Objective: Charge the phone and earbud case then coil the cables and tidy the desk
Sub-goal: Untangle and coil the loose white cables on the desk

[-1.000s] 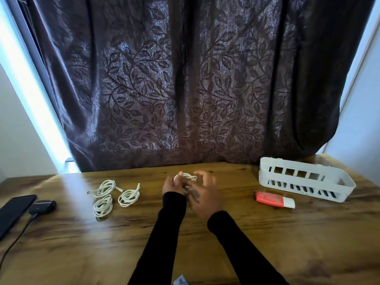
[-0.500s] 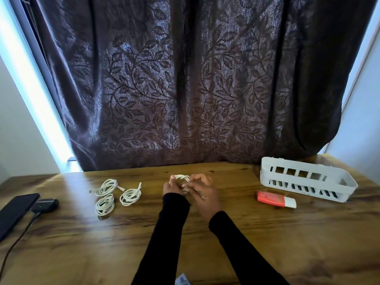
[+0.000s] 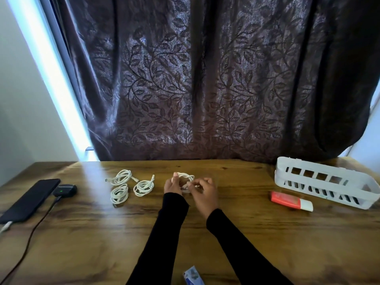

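Note:
My left hand [image 3: 172,186] holds a coiled white cable [image 3: 187,178] above the middle of the wooden desk [image 3: 246,233]. My right hand [image 3: 203,192] pinches the same cable's end close beside it. Three more coiled white cables lie to the left: one [image 3: 121,177] at the back, one [image 3: 119,193] in front of it and one [image 3: 144,186] nearer my hands. At the far left a black phone [image 3: 30,199] lies with a white plug in its near end. The dark earbud case [image 3: 65,190] beside it shows a green light and has a black cable [image 3: 30,235] plugged in.
A white slotted plastic basket [image 3: 327,182] stands at the back right. A red and white tube [image 3: 291,200] lies in front of it. A small blue and white packet [image 3: 193,277] sits at the near edge between my sleeves. A dark curtain hangs behind the desk.
My hands have kept working the white cable in place; the right hand's fingers shifted from spread above the coil to pinching at its side. The view tilted slightly.

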